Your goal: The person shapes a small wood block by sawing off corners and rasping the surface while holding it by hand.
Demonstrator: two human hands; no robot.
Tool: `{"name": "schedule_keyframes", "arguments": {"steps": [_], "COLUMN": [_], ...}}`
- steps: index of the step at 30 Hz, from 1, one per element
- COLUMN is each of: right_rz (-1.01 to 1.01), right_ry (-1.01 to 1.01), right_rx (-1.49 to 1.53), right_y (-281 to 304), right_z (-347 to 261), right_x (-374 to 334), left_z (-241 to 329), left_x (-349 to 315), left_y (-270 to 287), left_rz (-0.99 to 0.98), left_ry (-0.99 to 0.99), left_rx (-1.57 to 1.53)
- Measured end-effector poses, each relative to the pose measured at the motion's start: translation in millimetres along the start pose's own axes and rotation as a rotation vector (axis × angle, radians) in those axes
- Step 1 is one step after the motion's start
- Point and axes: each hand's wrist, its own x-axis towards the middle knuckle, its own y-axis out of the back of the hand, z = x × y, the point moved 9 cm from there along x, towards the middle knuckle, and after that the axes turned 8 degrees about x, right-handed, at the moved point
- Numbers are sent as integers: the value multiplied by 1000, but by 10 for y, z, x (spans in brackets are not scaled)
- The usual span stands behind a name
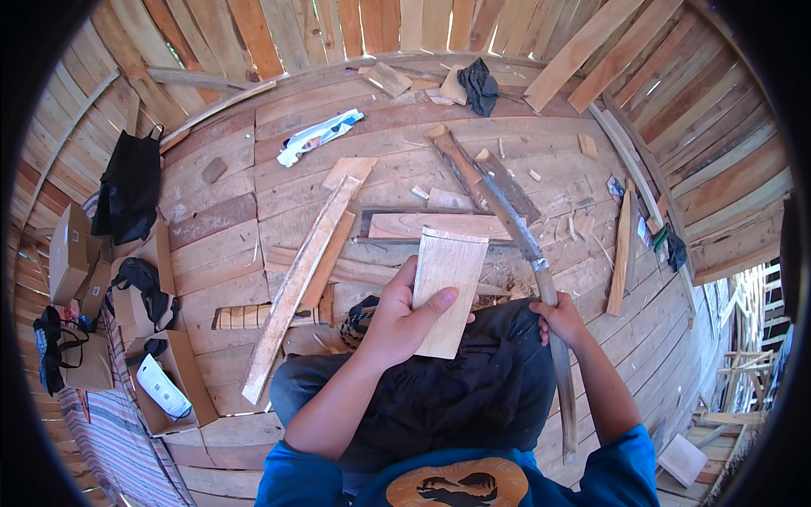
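Beside the right knee, a long, slightly curved tool with a dark blade and brown wooden handle (538,264) slants past the lap; the right hand (557,321) is closed around the handle below a silvery collar, apparently so that the blade points forward, away from the body. Over dark trousers (456,397), a pale, flat, tapering wooden board (450,279) leans slightly in the left hand (404,317), its thumb pressed across the face and fingers curled behind, probably to steady it with the broad side in view. Beneath spreads a floor of worn brown planks (215,287), edged by walls of upright tan boards (414,25); an open brown cardboard box (198,389) stands at left, a crumpled white-and-blue sheet (321,138) lies ahead, and a small pale wood block (588,146) sits farther right
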Motion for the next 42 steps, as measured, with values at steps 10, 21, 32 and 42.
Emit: {"name": "schedule_keyframes", "arguments": {"steps": [10, 21, 32, 42], "right_rz": [4, -120, 216, 193], "right_ry": [-2, 201, 574, 485], "right_rx": [34, 361, -446, -598], "right_y": [9, 200, 918, 736], "right_z": [22, -7, 12, 368], "right_x": [3, -136, 475, 968], "left_z": [-135, -986, -1557, -1875], "left_x": [40, 529, 2006, 2242], "left_y": [86, 749, 521, 555], "left_rz": [10, 43, -45, 70], "left_ry": [54, 258, 358, -74], "left_rx": [57, 913, 1822, 1848]}}
